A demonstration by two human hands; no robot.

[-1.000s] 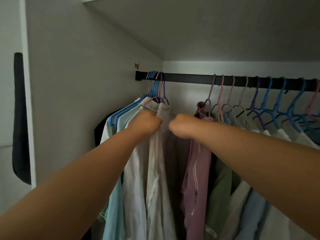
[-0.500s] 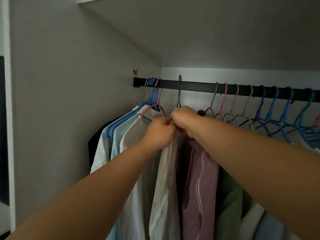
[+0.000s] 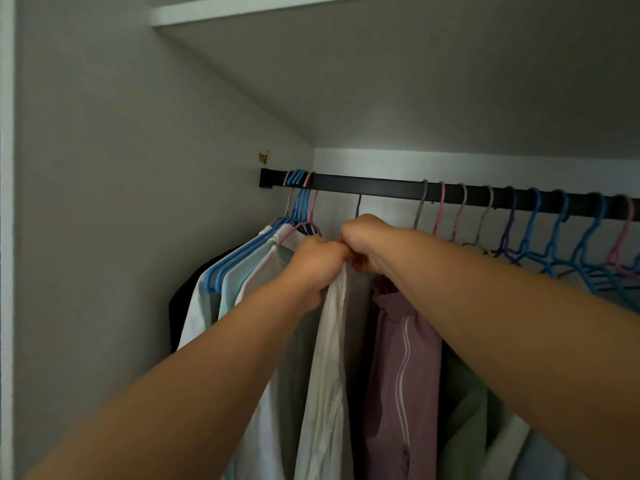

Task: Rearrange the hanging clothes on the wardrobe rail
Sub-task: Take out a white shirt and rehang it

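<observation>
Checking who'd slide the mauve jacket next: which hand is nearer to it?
Right. The right hand sits just above the mauve jacket; the left hand is further left, gripping the white shirt.

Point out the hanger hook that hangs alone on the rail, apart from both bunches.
The dark purple hook, directly above the right hand. It hangs alone between the left cluster of hooks and the spaced row to the right.

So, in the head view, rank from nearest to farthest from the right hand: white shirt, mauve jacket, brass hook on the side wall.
1. white shirt, at the right hand, just below.
2. mauve jacket, lower right.
3. brass hook, upper left, on the wall.
</observation>
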